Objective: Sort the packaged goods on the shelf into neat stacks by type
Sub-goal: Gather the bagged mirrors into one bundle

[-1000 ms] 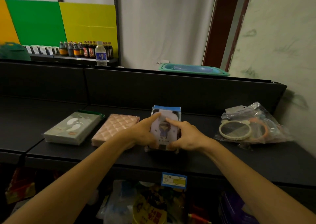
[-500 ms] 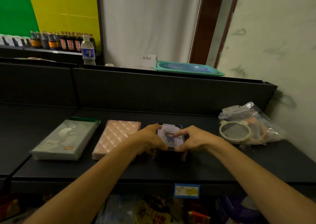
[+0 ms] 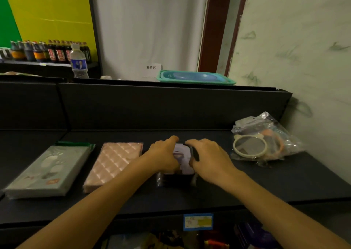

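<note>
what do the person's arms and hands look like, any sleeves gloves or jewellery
Both forearms are bare right down to the frame's lower edge, so no sleeves show. The left hand and right hand wear no gloves. No ring, watch or wristband is visible on the parts in view, and no markings show, though the picture is dim.

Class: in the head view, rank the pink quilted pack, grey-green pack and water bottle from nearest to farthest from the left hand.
From the left hand:
1. Pink quilted pack, just left.
2. Grey-green pack, further left.
3. Water bottle, far behind, on the back ledge.

Shop, dark display shelf (image 3: 266,188), price tag (image 3: 198,221), bottled goods (image 3: 57,52)
</note>
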The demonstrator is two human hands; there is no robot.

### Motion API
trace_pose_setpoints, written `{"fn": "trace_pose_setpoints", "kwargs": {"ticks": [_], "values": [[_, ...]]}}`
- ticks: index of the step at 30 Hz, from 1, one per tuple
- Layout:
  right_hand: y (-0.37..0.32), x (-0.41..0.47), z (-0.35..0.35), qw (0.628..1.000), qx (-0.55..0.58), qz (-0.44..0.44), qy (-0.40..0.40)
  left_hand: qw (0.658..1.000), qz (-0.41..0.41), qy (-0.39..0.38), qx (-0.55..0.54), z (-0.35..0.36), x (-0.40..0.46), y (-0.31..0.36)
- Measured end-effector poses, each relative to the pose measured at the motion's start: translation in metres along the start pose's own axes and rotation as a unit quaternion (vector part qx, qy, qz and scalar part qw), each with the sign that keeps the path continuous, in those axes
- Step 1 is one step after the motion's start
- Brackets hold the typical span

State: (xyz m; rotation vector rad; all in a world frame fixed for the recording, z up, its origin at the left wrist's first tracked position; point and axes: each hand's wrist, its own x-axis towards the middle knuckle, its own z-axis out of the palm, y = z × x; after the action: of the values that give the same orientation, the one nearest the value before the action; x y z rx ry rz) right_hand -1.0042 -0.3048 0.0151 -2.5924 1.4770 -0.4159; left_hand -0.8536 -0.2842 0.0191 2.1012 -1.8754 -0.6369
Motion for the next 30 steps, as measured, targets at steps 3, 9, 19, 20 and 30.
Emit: {"fn": "trace_pose_setpoints", "kwargs": {"ticks": [3,9,19,20,30], "values": [[0.021,-0.007,-0.015,0.997,-0.043,-0.028,0.056,0.997,0.033,0.039,0.056,0.0,0.002,0.019],[0.095,-0.017,-0.041,0.989,-0.128,0.007,0.067,0.965,0.116,0.093,0.218,0.023,0.013,0.073],[0.238,-0.027,-0.074,0.981,-0.154,0.061,0.102,0.969,0.097,0.085,0.21,0.082,0.073,0.141],[0.251,-0.027,-0.077,0.98,-0.155,0.069,0.102,0.972,0.09,0.078,0.2,0.088,0.078,0.146],[0.343,0.009,-0.074,0.989,-0.009,0.134,0.057,0.986,0.053,0.02,0.155,0.129,0.113,0.167]]}}
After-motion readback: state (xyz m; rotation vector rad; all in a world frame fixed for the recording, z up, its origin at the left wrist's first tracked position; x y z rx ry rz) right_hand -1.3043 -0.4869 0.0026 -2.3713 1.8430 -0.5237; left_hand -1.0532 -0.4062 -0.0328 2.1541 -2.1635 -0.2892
